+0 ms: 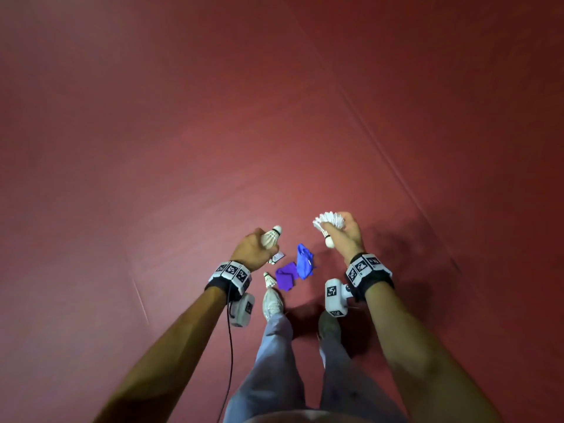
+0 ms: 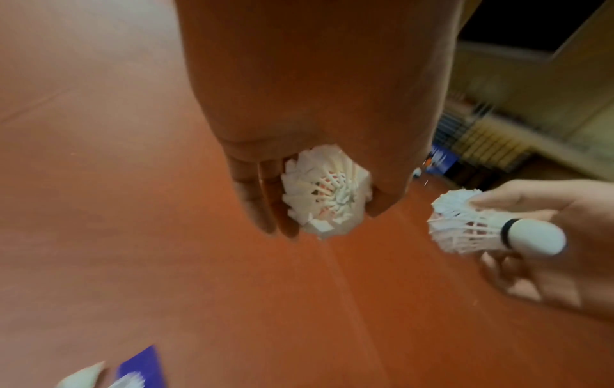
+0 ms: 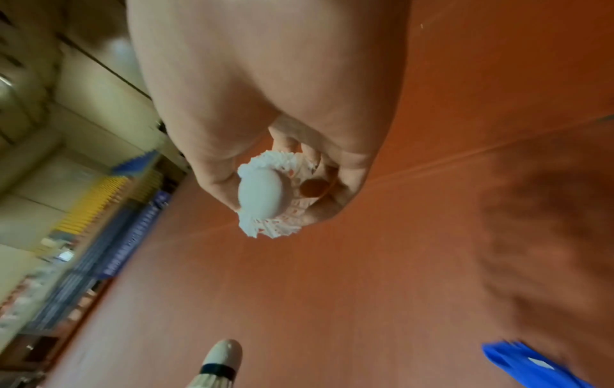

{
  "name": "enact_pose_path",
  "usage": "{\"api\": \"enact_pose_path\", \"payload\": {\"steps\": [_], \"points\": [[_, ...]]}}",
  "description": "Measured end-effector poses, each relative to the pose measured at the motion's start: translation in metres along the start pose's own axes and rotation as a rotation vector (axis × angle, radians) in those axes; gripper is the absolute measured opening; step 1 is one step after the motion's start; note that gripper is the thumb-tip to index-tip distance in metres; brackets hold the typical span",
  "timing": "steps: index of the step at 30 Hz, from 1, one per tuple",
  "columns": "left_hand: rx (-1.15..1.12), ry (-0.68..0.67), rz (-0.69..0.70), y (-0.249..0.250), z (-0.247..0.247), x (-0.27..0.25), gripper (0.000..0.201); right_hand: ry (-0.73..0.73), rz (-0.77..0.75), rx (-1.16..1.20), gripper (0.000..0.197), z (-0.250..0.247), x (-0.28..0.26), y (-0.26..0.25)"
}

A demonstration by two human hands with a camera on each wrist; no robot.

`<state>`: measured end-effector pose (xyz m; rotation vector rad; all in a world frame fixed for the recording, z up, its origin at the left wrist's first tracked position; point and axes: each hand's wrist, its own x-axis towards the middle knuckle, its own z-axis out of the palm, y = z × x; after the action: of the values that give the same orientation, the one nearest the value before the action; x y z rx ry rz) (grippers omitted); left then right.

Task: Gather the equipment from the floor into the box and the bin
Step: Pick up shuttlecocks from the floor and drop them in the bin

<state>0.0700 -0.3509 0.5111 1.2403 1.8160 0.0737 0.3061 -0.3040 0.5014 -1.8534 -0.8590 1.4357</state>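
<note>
My left hand (image 1: 254,245) grips a white feather shuttlecock (image 1: 271,237) by its skirt, cork pointing away; in the left wrist view that shuttlecock (image 2: 327,189) sits between curled fingers (image 2: 255,194). My right hand (image 1: 345,232) holds another shuttlecock (image 1: 328,225), cork toward me, also seen as shuttlecock (image 3: 269,194) in the right wrist view. On the red floor between the hands lie a blue cloth (image 1: 304,261), a purple cloth (image 1: 286,276), one shuttlecock (image 1: 269,279) by my shoe and another shuttlecock (image 1: 276,257) partly hidden under my left hand. No box or bin shows.
The red court floor (image 1: 213,132) stretches wide around me, crossed by faint seams. My shoes (image 1: 271,303) stand just behind the cloths. A cable (image 1: 230,346) hangs from my left wrist. The wrist views show blurred walls and stacked yellow and blue items (image 3: 109,199) at the floor's edge.
</note>
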Motion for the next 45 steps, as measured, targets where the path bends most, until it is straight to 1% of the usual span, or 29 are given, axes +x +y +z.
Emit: {"api": "enact_pose_path", "payload": {"steps": [2, 5, 7, 10, 11, 13, 15, 19, 21, 24, 28, 32, 37, 41, 43, 45], "points": [[-0.1, 0.084, 0.059, 0.025, -0.022, -0.019, 0.037, 0.056, -0.088, 0.013, 0.028, -0.01, -0.02, -0.042], [-0.271, 0.183, 0.173, 0.061, -0.055, -0.054, 0.035, 0.093, -0.199, 0.034, 0.035, -0.024, -0.054, -0.095], [-0.347, 0.209, 0.239, 0.085, -0.076, -0.081, 0.036, 0.095, -0.259, 0.063, 0.041, -0.03, -0.081, -0.127], [-0.39, 0.219, 0.337, 0.112, -0.1, -0.118, 0.022, 0.132, -0.354, 0.086, 0.052, -0.033, -0.12, -0.167], [-0.401, 0.231, 0.375, 0.119, -0.108, -0.13, 0.021, 0.133, -0.384, 0.081, 0.053, -0.034, -0.129, -0.176], [-0.414, 0.27, 0.432, 0.129, -0.123, -0.15, 0.024, 0.109, -0.438, 0.068, 0.053, -0.035, -0.142, -0.192], [-0.437, 0.339, 0.462, 0.134, -0.136, -0.168, 0.028, 0.054, -0.483, 0.057, 0.051, -0.037, -0.151, -0.208], [-0.494, 0.53, 0.465, 0.136, -0.157, -0.204, 0.037, -0.109, -0.613, 0.044, 0.043, -0.033, -0.164, -0.24], [-0.503, 0.639, 0.438, 0.135, -0.161, -0.224, 0.037, -0.21, -0.679, 0.036, 0.046, -0.027, -0.169, -0.255], [-0.514, 0.8, 0.368, 0.128, -0.156, -0.257, 0.038, -0.382, -0.773, -0.01, 0.056, -0.018, -0.181, -0.273], [-0.537, 0.979, 0.212, 0.111, -0.129, -0.309, 0.039, -0.622, -0.783, -0.043, 0.062, -0.004, -0.215, -0.27], [-0.626, 1.127, 0.042, 0.086, -0.088, -0.363, 0.033, -0.848, -0.779, -0.09, 0.058, 0.012, -0.262, -0.243], [-0.692, 1.291, -0.138, 0.049, -0.037, -0.441, 0.028, -1.084, -0.813, -0.188, 0.057, 0.036, -0.331, -0.203], [-0.73, 1.443, -0.287, 0.015, 0.008, -0.515, 0.03, -1.317, -0.834, -0.235, 0.064, 0.05, -0.399, -0.171], [-0.754, 1.538, -0.365, 0.0, 0.035, -0.554, 0.032, -1.437, -0.847, -0.273, 0.061, 0.059, -0.436, -0.151], [-0.784, 1.643, -0.445, -0.006, 0.064, -0.591, 0.03, -1.557, -0.863, -0.314, 0.057, 0.063, -0.472, -0.131]]}}
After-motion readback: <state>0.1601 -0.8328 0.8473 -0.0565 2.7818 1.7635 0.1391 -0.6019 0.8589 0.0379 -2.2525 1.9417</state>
